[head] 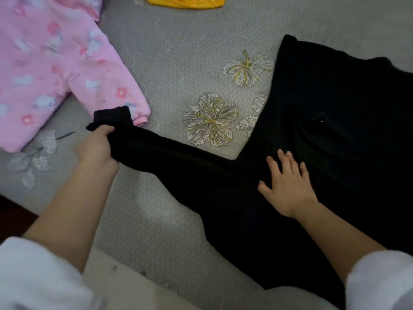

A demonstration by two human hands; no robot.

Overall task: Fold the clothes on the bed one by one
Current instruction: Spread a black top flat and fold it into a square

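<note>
Black garment [324,121] lies spread on bed [178,52]. Left hand [96,148] grips its sleeve end; right hand [288,186] lies flat, fingers spread, on it

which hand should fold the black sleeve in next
Left. The left hand already grips the black sweater's sleeve near its cuff, while the right hand lies flat, pinning the body.

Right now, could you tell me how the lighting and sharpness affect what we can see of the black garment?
Head view: dim, soft light; the black garment reads as a flat dark mass, folds barely visible; the pink top looks slightly blurred; the near white sleeves are out of focus.
</note>
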